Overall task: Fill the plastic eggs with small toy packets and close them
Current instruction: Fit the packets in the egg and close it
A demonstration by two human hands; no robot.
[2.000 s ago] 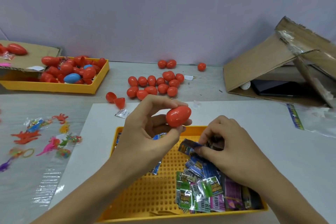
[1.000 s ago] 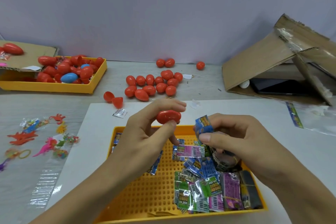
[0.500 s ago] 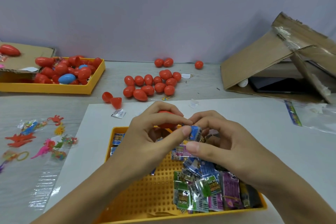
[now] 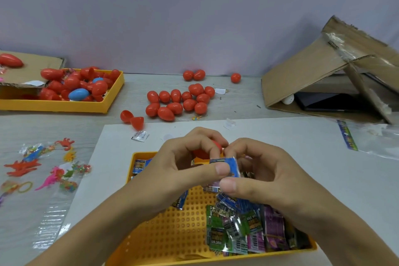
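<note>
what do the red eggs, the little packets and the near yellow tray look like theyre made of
Red eggs: hard glossy plastic, judging by the sharp highlights on smooth shells.
Packets: thin printed film, probably foil-backed plastic; they crinkle and glint.
Yellow tray: moulded plastic, fairly matte, with a regular grid of holes in its floor.
The blue packet pinched between both hands looks the same film.

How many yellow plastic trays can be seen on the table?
2. One yellow plastic tray stands far left, full of red eggs. The other perforated yellow tray lies near, under both hands, holding toy packets. None looks hidden.
</note>
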